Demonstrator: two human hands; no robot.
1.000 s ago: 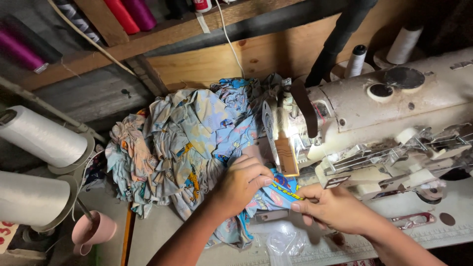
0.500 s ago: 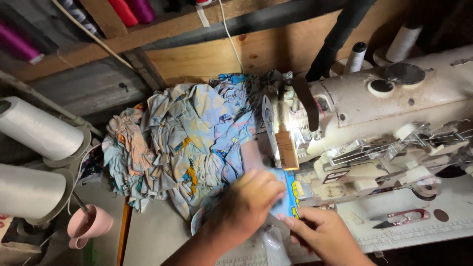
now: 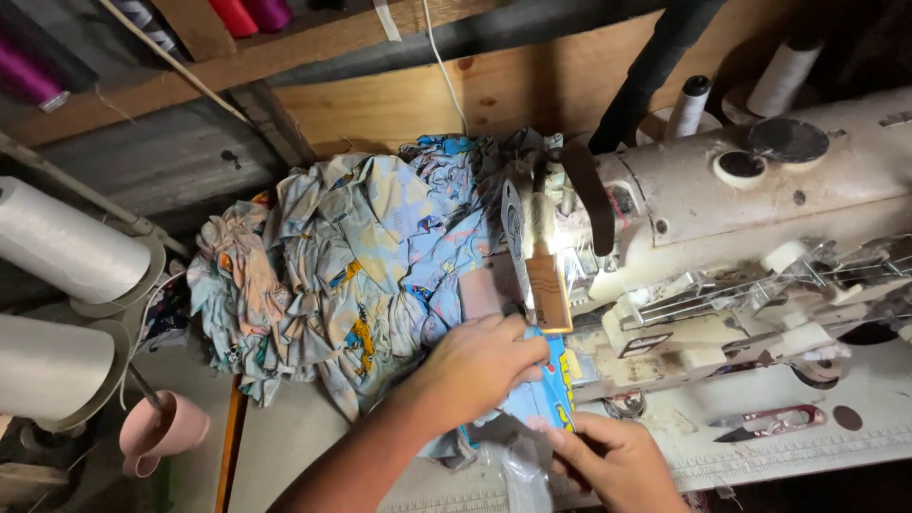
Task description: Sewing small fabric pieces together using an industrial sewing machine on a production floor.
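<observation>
Head view, fabric piece: the small printed fabric piece (image 3: 556, 385), light blue with a yellow patch, lies at the needle end of your sewing machine (image 3: 760, 247), just under its lit head, on the machine table (image 3: 855, 446).
Head view, left hand: your left hand (image 3: 480, 366) lies flat and curled over the piece's left part, fingers pressing it down rather than closing around it; the fingertips reach the foot of the machine head.
Head view, right hand: your right hand (image 3: 613, 461) sits just below the piece, thumb and forefinger pinching its lower edge; the rest of the fingers are curled under.
Head view, piece against the grip: the cloth runs between both hands, its blue and yellow strip showing in the gap between them.
Head view, plastic: a bit of clear plastic film (image 3: 522, 475) lies crumpled just left of your right hand.
Head view, fabric heap: a pile of printed cloth (image 3: 351, 275), pale blue with yellow and pink, is heaped behind your left hand, touching the machine head.
Head view, snips: thread snips with red handles (image 3: 774, 421) lie on the table to the right, well apart from your hands.
Head view, cones: two large white thread cones (image 3: 62, 247) lie at the left edge, with a pink cup (image 3: 161, 432) below them.
Head view, shelf: pink and purple spools (image 3: 252, 13) stand on the wooden shelf at the top.
</observation>
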